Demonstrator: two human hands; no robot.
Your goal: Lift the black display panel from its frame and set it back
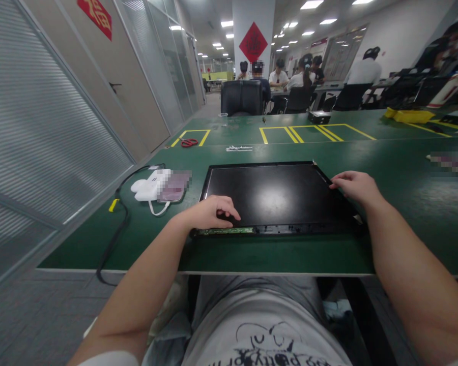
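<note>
While both hands rest on it, the glossy black panel (pixel 278 195) lies flat.

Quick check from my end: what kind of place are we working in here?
Probably an electronics assembly or repair workshop. The hands rest on a bare display panel lying on a green workbench marked with yellow tape outlines, and other people sit at similar benches behind.

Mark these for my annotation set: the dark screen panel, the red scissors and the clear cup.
dark screen panel (pixel 275 195), head view, glass centre.
red scissors (pixel 189 143), head view, handles.
clear cup (pixel 223 119), head view, side wall.
</note>
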